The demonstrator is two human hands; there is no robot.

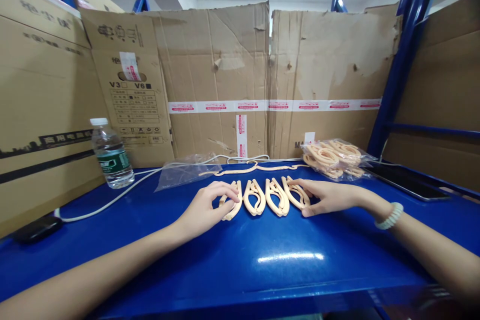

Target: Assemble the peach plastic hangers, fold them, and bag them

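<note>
Four folded beige hangers lie in a row on the blue shelf (262,255). My left hand (210,207) rests over the leftmost folded hanger (237,210), its fingers curved around it. The two middle ones, a folded hanger (247,195) and another folded hanger (272,197), lie untouched between my hands. My right hand (324,195) has thumb and fingers around the rightmost folded hanger (288,187). Behind the row, an unfolded beige hanger (243,170) lies flat.
Bagged folded hangers (333,157) lie at the back right, beside a dark tablet (407,180). A water bottle (111,155), white cable (97,214), black device (37,227) and clear plastic bag (183,172) are on the left. Cardboard (217,80) stands behind.
</note>
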